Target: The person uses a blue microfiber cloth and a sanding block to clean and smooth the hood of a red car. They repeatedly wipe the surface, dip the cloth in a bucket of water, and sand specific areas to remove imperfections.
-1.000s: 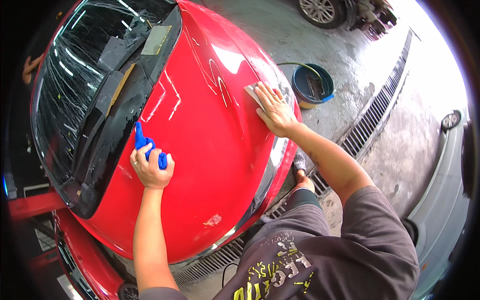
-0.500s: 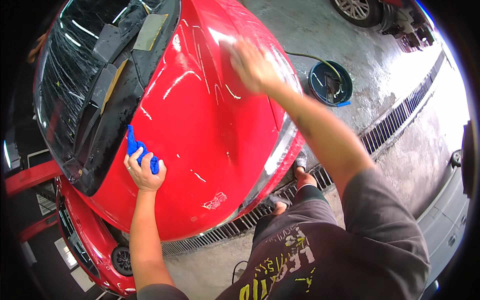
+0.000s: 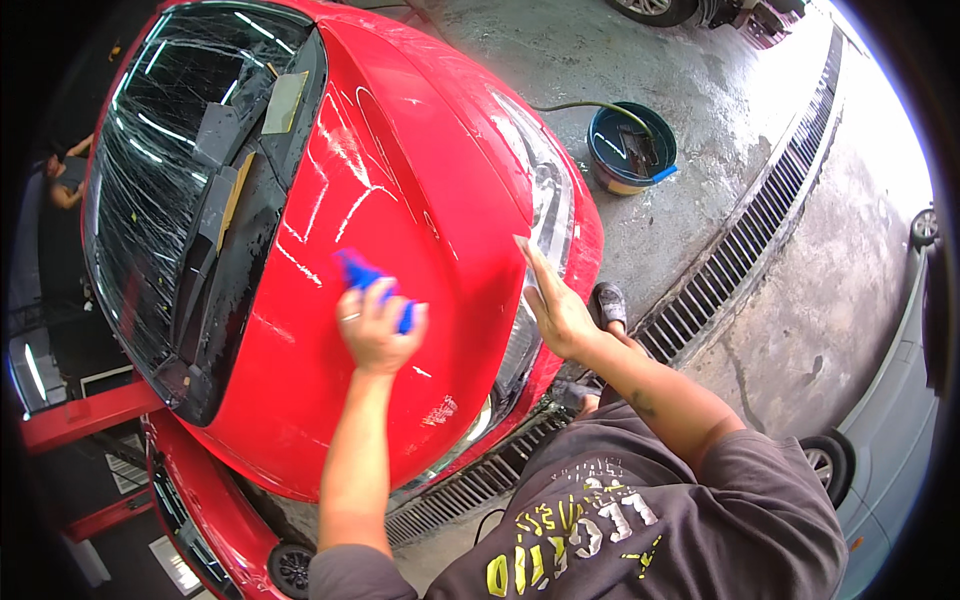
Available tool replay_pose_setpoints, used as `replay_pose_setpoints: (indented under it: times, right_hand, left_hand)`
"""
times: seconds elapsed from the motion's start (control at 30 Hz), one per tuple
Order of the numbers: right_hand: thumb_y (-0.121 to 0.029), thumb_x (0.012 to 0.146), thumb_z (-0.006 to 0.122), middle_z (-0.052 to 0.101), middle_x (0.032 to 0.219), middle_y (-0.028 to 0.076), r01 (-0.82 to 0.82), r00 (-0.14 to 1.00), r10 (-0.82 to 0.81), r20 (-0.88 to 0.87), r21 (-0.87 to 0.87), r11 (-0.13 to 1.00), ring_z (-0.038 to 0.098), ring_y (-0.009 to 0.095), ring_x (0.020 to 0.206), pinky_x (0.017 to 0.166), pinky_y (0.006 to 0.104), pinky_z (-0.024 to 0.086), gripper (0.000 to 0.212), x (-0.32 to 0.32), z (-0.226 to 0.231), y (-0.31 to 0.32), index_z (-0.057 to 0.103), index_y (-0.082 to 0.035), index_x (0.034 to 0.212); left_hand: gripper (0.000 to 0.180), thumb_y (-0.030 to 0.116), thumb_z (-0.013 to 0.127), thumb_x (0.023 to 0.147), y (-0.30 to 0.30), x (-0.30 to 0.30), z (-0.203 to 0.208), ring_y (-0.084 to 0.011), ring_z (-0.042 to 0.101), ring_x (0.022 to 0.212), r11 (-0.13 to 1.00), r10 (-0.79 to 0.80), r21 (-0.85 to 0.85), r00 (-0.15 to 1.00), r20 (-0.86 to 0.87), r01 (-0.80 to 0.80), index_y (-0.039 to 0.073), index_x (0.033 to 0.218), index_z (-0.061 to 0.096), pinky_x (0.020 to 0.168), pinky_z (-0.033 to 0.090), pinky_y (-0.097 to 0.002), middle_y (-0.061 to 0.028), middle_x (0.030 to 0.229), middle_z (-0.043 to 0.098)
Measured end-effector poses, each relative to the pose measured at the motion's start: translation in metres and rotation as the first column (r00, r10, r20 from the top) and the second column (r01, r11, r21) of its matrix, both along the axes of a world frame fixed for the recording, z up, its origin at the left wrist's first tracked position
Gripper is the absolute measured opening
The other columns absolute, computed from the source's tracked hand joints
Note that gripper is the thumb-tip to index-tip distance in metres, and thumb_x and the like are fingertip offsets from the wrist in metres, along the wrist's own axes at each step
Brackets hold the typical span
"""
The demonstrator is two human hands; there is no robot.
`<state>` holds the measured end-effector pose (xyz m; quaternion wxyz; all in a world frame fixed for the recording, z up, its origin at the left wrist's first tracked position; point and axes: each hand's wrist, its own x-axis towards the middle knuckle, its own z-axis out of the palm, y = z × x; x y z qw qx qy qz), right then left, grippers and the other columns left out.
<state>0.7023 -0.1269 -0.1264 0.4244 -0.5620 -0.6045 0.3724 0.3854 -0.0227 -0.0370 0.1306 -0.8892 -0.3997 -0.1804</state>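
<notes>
The red hood (image 3: 400,240) is glossy, with streaked reflections and a pale patch (image 3: 441,410) near its front edge. The left hand (image 3: 380,332) grips a crumpled blue cloth (image 3: 360,273) over mid-hood. The right hand (image 3: 562,316), fingers extended, holds a thin pale sheet (image 3: 522,244) at the front edge. Bare panel separates both hands. The cloth is blurred; the sheet is mostly hidden, its contact indeterminate.

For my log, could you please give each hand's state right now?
Left hand: closed, holding a blue cloth.
Right hand: nearly flat, holding a thin pale sheet.
</notes>
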Motion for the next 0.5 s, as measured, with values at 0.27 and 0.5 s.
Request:
replay_pose_setpoints:
  times: [0.27,0.5]
  right_hand:
    - [-0.017,0.104,0.058,0.034,0.181,0.025,-0.037,0.827,-0.035,0.561,0.117,0.992,0.031,0.042,0.169,0.134,0.062,0.03,0.074,-0.052,0.005,0.036,0.035,0.003,0.172]
    - [-0.036,0.111,0.057,0.031,0.183,0.021,-0.079,0.835,0.003,0.551,0.114,0.99,0.024,0.038,0.173,0.138,0.0658,0.016,0.074,-0.074,0.002,0.046,0.036,-0.001,0.173]
  left_hand:
    - [0.025,0.028,0.083,0.084,0.144,0.117,0.043,-0.0391,0.069,0.087,0.999,0.021,-0.041,1.0,-0.009,-0.021,0.01,0.075,0.067,0.077,0.06,-0.0515,-0.0116,0.088,0.07]
    - [0.023,0.027,0.084,0.08,0.141,0.034,0.055,-0.0356,0.066,0.088,0.996,0.042,0.085,0.994,-0.096,-0.034,0.011,0.078,0.067,0.079,0.058,-0.0486,-0.0086,0.089,0.068]
